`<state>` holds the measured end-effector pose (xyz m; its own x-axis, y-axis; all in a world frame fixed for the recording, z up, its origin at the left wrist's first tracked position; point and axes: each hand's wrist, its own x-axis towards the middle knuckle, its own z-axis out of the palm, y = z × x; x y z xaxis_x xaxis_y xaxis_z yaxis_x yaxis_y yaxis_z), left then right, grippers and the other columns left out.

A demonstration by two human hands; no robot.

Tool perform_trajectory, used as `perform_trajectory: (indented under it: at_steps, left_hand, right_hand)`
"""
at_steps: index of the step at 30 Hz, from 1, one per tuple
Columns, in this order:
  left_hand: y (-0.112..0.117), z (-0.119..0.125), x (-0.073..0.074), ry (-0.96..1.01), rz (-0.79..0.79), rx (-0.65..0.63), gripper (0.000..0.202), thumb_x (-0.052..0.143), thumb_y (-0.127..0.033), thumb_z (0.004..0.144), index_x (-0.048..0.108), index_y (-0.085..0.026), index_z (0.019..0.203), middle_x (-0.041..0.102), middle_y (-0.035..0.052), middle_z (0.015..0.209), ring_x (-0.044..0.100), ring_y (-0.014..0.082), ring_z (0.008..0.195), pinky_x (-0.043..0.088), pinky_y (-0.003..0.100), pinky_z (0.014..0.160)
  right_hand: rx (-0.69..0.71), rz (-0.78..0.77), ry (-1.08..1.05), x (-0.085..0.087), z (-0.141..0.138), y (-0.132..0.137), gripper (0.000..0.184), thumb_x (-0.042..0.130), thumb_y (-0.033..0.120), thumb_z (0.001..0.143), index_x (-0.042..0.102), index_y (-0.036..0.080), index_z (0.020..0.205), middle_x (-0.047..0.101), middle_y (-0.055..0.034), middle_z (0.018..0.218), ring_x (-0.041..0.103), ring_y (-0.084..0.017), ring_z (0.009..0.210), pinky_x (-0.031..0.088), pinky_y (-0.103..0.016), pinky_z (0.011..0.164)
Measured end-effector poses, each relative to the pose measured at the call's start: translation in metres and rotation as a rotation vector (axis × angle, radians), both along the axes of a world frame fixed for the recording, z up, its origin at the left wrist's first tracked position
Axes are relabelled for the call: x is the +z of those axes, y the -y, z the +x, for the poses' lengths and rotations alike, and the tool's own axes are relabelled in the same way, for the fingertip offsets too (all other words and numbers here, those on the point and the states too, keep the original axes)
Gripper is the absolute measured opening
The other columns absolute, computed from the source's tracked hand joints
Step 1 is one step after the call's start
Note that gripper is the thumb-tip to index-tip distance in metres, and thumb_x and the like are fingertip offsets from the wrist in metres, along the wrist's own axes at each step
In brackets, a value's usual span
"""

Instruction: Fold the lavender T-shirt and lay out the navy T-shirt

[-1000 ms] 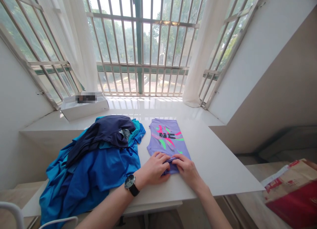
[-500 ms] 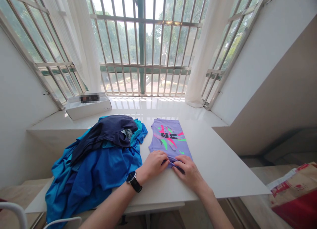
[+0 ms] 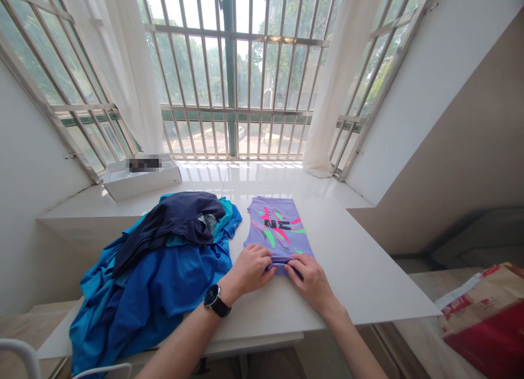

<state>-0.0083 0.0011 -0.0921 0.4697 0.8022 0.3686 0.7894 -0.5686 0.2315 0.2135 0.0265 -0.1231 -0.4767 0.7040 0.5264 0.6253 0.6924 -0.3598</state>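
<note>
A purple shirt [image 3: 278, 229] with a pink, green and black print lies folded into a narrow strip on the white table [image 3: 360, 280]. Its near end is rolled up. My left hand [image 3: 249, 270], with a black watch on the wrist, pinches the left side of that roll. My right hand [image 3: 309, 278] grips the right side of the roll with curled fingers. Both hands rest on the table at the shirt's near edge.
A heap of blue and navy clothes [image 3: 164, 259] covers the table's left part. A white box [image 3: 141, 177] sits on the sill by the barred window. A brown and red package [image 3: 487, 313] lies low at the right. A white chair back [image 3: 24, 357] shows at bottom left.
Both hands have moved away from me along the shirt, rolling its near end further up. The flat part of the shirt is shorter now.
</note>
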Motion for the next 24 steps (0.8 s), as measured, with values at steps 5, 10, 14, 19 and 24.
perform_trajectory:
  at_steps: [5,10,14,19,24]
  left_hand:
    - [-0.002,-0.003,-0.002,0.001,-0.013,0.054,0.034,0.051,-0.032,0.097,0.070,-0.019,0.072,0.070,0.0062,0.100,0.061,0.0225,0.093,0.047,0.039,0.086]
    - [-0.002,-0.001,-0.004,-0.074,-0.055,0.105,0.017,0.059,-0.026,0.091,0.068,-0.018,0.080,0.068,0.0055,0.089,0.062,0.0224,0.086,0.048,0.036,0.081]
    - [-0.003,-0.001,-0.005,-0.037,-0.061,0.096,0.005,0.062,-0.019,0.087,0.064,-0.020,0.091,0.067,0.0039,0.095,0.063,0.0221,0.090,0.047,0.034,0.082]
    - [-0.003,-0.002,-0.001,0.018,-0.058,0.062,0.026,0.060,-0.013,0.085,0.056,-0.022,0.109,0.067,0.0044,0.105,0.062,0.0235,0.099,0.046,0.036,0.085]
    - [-0.002,-0.007,0.003,-0.024,-0.106,0.004,0.033,0.059,-0.010,0.085,0.055,-0.023,0.115,0.067,0.0033,0.100,0.061,0.0219,0.095,0.045,0.034,0.085]
  right_hand:
    - [-0.021,0.026,-0.008,-0.003,0.001,0.000,0.013,0.059,0.028,0.092,0.071,0.025,0.094,0.070,-0.0072,0.103,0.065,-0.024,0.093,0.055,-0.041,0.085]
    - [0.003,0.095,-0.025,-0.007,0.002,-0.002,0.012,0.060,0.023,0.091,0.070,0.024,0.097,0.070,-0.0068,0.103,0.066,-0.023,0.093,0.056,-0.040,0.085]
    - [0.018,0.106,-0.035,-0.010,0.005,-0.003,0.015,0.061,0.019,0.090,0.068,0.024,0.101,0.069,-0.0070,0.106,0.066,-0.024,0.096,0.057,-0.041,0.086]
    - [0.047,0.097,-0.052,-0.009,0.006,-0.002,0.018,0.058,0.016,0.090,0.066,0.025,0.104,0.068,-0.0072,0.107,0.065,-0.024,0.098,0.056,-0.042,0.087]
    - [0.111,0.062,-0.069,-0.005,0.008,0.001,0.022,0.055,0.013,0.091,0.061,0.024,0.111,0.069,-0.0060,0.102,0.065,-0.022,0.094,0.056,-0.040,0.083]
